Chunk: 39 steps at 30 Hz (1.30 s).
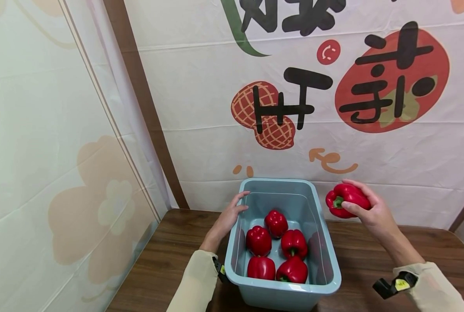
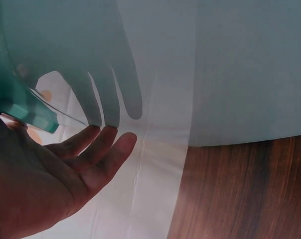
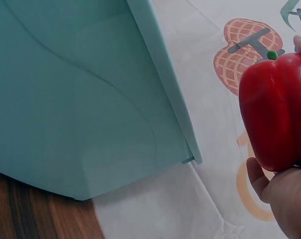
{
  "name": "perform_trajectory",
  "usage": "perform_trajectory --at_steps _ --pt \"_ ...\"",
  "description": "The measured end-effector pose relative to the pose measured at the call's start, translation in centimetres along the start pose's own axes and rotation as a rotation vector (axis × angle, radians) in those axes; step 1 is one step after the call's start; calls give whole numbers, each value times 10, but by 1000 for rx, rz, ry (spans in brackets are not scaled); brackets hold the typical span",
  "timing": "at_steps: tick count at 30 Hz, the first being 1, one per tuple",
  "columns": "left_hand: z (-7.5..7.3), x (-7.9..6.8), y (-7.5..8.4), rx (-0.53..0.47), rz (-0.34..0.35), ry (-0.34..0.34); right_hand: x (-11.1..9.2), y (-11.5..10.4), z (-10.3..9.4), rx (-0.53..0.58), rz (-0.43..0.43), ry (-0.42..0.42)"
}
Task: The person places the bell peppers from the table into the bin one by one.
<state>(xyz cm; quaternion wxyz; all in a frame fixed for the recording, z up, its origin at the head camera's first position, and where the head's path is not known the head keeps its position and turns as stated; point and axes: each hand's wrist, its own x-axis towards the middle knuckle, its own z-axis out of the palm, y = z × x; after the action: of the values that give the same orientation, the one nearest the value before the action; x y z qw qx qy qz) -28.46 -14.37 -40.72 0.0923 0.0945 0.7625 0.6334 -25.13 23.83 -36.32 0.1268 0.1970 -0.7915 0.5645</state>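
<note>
A light-blue plastic bin (image 1: 329, 264) stands on the wooden table with several red bell peppers (image 1: 259, 241) lying at its bottom. My left hand (image 1: 227, 219) holds the bin's left rim. In the left wrist view, fingertips (image 2: 110, 130) of that hand touch the outer wall (image 2: 155, 59) below the rim; part of the hand is hidden there. To the right of the bin and above the table, my right hand (image 1: 374, 212) grips one more red bell pepper (image 1: 347, 200), its green stem turned toward the bin. The right wrist view shows this bell pepper (image 3: 275, 109) apart from the bin.
The brown wooden table (image 1: 372, 260) extends on both sides of the bin. Behind it hangs a white printed cloth (image 1: 200, 160) with dark characters and food drawings. A pale flowered cloth (image 1: 29, 173) closes the left side. Dark straps (image 1: 396, 284) sit at the wrists.
</note>
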Motion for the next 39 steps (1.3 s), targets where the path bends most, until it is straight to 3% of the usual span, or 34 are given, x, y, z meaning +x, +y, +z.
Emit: perform_trajectory --at_steps 14,39 --pt "-1 -1 0 6 -2 -2 3 -5 9 -43 12 -29" --pt "-2 1 -3 -6 2 -16 5 -11 24 9 19 -105"
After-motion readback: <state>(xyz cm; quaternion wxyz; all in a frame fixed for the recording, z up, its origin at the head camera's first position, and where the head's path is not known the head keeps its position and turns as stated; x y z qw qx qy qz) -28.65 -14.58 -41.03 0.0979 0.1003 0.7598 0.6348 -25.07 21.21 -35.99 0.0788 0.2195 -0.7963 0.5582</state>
